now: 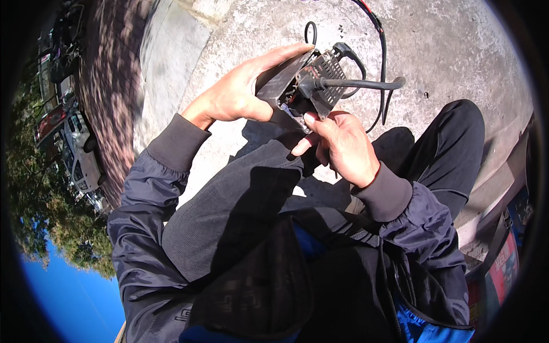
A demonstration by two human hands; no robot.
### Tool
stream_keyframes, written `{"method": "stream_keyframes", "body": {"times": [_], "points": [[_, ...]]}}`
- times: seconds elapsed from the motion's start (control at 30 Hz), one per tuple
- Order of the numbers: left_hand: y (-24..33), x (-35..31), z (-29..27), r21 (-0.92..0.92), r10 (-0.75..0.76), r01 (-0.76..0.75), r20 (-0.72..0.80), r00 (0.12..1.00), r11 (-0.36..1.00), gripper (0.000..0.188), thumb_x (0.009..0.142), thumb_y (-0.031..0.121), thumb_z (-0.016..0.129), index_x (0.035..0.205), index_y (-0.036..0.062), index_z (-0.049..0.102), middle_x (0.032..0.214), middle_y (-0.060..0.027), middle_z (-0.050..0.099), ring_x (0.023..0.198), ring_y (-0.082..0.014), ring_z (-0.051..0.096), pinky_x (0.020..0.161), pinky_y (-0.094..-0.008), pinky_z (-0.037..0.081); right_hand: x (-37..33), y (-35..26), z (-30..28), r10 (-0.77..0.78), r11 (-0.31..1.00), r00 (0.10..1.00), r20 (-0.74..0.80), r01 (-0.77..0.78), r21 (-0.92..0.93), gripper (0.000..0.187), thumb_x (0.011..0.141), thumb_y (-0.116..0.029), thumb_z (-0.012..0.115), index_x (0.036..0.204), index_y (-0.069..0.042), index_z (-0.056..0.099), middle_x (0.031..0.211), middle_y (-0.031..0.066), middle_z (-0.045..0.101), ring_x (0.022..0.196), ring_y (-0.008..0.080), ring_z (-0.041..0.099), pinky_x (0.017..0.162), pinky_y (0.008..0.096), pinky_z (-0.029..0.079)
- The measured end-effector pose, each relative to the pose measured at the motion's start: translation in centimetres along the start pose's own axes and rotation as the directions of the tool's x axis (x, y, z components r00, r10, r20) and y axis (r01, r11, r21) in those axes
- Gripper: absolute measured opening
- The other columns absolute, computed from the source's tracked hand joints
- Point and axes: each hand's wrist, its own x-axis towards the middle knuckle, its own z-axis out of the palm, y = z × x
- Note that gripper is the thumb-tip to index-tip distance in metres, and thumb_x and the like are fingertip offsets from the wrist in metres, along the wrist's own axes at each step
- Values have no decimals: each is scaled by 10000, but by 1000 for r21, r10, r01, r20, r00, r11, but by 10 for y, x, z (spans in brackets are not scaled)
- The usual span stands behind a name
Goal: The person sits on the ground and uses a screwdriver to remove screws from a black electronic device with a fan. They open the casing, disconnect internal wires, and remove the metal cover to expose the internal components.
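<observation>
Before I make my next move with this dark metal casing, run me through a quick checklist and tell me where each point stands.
1. Left hand supporting the dark metal casing: ok, fingers and thumb span its side.
2. Right hand on the casing: ok, the thumb is at the lower end, by the vented panel.
3. Casing closed: not ok, a gap shows parts inside.
4. Thick black cable clear of the casing: not ok, its end meets the vented panel.
5. Power cut off: cannot tell, no supply end is visible.
6. Screws all out: cannot tell, too small to make out.
</observation>
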Motion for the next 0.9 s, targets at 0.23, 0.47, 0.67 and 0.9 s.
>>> {"method": "stream_keyframes", "body": {"times": [0.23, 0.47, 0.67, 0.9], "points": [[-6, -3, -2, -54, -65, 66, 16, 998, 996, 1039, 624, 63, 689, 1633, 54, 444, 1543, -128, 579, 1455, -237, 524, 1263, -356, 344, 3, -3, -7, 71, 996, 997, -26, -73, -43, 291, 1041, -246, 543, 916, 14, 584, 865, 216, 800, 477, 116, 504, 469, 264, 390], [-19, -6, -8, -236, -69, 78, 47, 997, 969, 1163, 512, 97, 653, 1649, 39, 415, 1605, -151, 524, 1528, -264, 461, 1310, -366, 272, 2, -4, -2, 56, 998, 998, -36, -56, -2, 384, 1020, -250, 527, 1042, 62, 749, 790, 150, 778, 530, 100, 591, 497, 247, 400], [-21, -9, -11, -253, -81, 97, 73, 994, 963, 1223, 474, 179, 664, 1659, 35, 395, 1643, -166, 476, 1571, -268, 400, 1330, -372, 224, 0, -8, 2, 30, 998, 999, 32, -31, 61, 368, 1016, -222, 579, 1073, 112, 722, 953, 153, 768, 711, 164, 723, 605, 259, 493], [6, -12, -8, -100, -134, 139, 55, 989, 985, 1304, 450, 237, 695, 1675, -8, 320, 1700, -168, 403, 1593, -286, 372, 1336, -426, 226, -9, -6, 8, -44, 993, 999, 12, 42, 110, 347, 990, -193, 625, 1153, 110, 666, 928, 92, 687, 782, 165, 695, 715, 286, 532]]}}
